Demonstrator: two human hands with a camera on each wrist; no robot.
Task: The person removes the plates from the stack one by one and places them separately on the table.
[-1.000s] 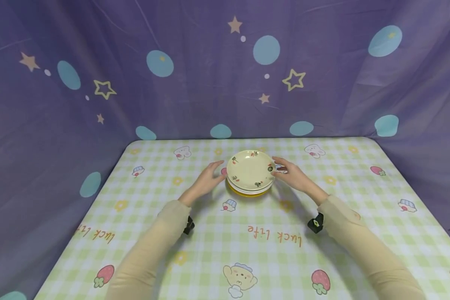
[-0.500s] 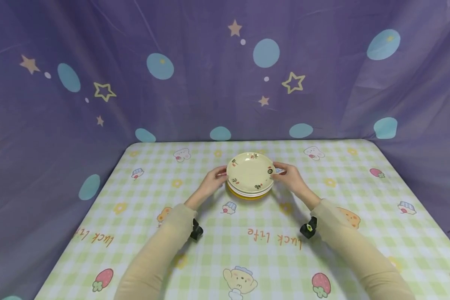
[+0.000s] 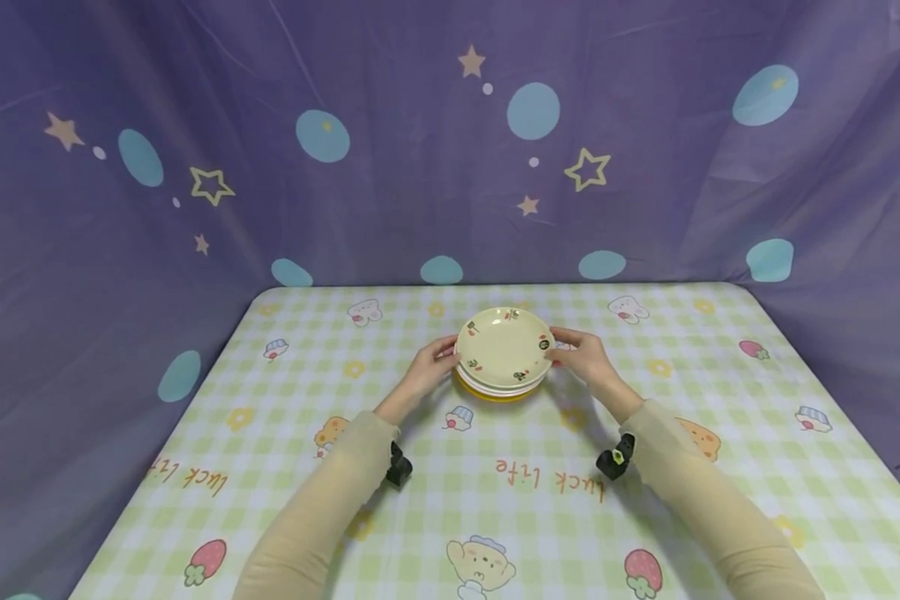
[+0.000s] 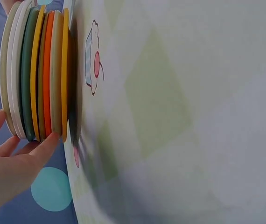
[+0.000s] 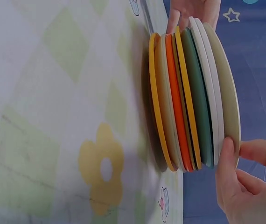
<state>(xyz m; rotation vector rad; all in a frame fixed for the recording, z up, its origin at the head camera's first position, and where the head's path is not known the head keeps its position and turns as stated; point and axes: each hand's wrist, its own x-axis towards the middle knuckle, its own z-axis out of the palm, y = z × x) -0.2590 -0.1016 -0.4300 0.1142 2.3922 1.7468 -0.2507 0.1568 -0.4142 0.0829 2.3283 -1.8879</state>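
A stack of round plates [image 4: 53, 74] stands on the table in the head view and both wrist views. On top is a cream plate [image 3: 504, 346] with small printed figures near its rim. Beneath it come white, green, yellow, orange and tan plates. At the stack's left side my left hand [image 3: 424, 372] holds its edge, the thumb by the top rim and fingers [image 4: 49, 144] against lower plates. Opposite, my right hand [image 3: 587, 360] pinches the cream plate's rim, with fingers [image 5: 227, 161] on it and beside the white plates.
A green-and-white checked tablecloth [image 3: 420, 500] with printed drawings covers the table. Purple curtain [image 3: 397, 192] with stars and blue ovals hangs behind and along the sides. Each wrist carries a black camera [image 3: 617, 457].
Both hands have closed in from the sides onto the stack. The cream plate has shifted slightly right relative to the plates below.
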